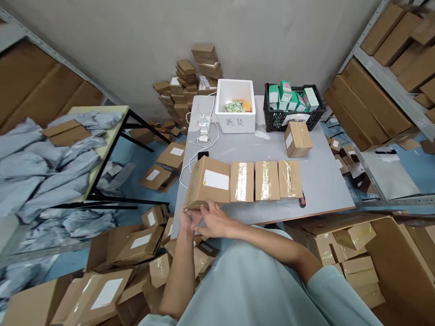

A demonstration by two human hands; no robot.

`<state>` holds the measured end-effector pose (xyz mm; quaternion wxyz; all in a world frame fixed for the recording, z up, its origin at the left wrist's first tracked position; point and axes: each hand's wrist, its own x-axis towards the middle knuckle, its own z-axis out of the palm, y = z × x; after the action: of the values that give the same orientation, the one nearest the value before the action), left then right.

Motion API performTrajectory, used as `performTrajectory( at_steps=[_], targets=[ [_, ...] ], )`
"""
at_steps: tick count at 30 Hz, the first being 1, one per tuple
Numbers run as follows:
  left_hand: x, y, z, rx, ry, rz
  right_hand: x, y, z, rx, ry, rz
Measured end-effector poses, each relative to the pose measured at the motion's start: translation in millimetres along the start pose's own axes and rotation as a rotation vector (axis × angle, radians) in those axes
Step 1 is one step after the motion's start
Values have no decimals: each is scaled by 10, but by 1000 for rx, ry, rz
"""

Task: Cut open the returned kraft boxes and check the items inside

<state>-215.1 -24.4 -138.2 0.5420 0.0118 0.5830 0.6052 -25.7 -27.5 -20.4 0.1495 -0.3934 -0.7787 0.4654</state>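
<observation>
A large cardboard box (200, 192) with a white label on top lies at the table's front left. At its near left lower corner, my left hand (189, 220) is closed on the cardboard. Beside it my right hand (215, 221) grips the near edge, fingertips against the box face; part of its fingers is hidden. To the right of this box stand several smaller boxes in a row, closed with shiny tape: one next to it (234, 185), a middle one (258, 183) and an end one (282, 181).
A white foam bin (235, 123) and a black crate (272, 120) of green-and-white packs stand at the table's back. Near them are a small box (301, 144) and a power strip (204, 124). Cardboard boxes crowd the floor at left; a big carton (390, 253) stands at right.
</observation>
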Motion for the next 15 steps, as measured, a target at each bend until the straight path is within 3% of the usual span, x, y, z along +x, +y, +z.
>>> performTrajectory(
  at_steps=[3, 7, 12, 15],
  targets=[
    [-48, 115, 15, -33, 38, -39, -255, 374, -314, 46, -39, -63],
    [-10, 176, 184, 93, 93, -10, -872, 1074, -1066, 121, 212, -50],
    [6, 11, 456, 452, 149, 70, -1736, 2197, -2030, 31, 702, 276],
    [-63, -124, 555, 548, 251, 115, -2116, 2777, -2196, 45, 766, 536]
  ],
)
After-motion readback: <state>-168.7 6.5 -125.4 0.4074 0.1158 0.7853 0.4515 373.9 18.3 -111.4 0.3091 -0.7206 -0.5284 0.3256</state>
